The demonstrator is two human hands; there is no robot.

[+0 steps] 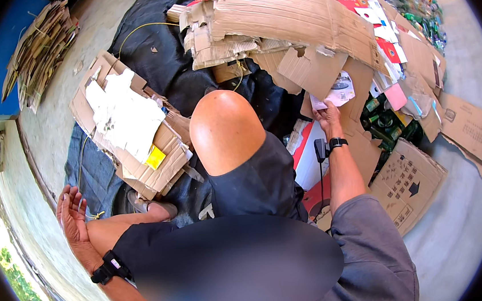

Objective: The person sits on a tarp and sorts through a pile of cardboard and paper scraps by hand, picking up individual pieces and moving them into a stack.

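My right hand (pixel 329 116) grips the near edge of a pale printed sheet (pixel 340 91), thin card or paper, beside the large cardboard pile. A torn brown cardboard flap (pixel 309 69) lies just beyond it. My left hand (pixel 72 214) rests by my left knee, empty, with its fingers apart and slightly curled. Between my legs and the wall, a stack of flattened cardboard (pixel 165 165) sits on dark sheeting (pixel 165 75). On that stack lie a torn white sheet (pixel 124 113) and a small yellow piece (pixel 155 157).
Layered flattened cartons (pixel 272 12) fill the far side. Green glass bottles (pixel 387 127) show among cardboard at right, and more bottles (pixel 413 6) are heaped behind. A printed carton (pixel 407 185) lies near my right elbow. A tied cardboard bundle (pixel 43 51) leans at far left. Yellow cord (pixel 140 27) crosses the sheeting.
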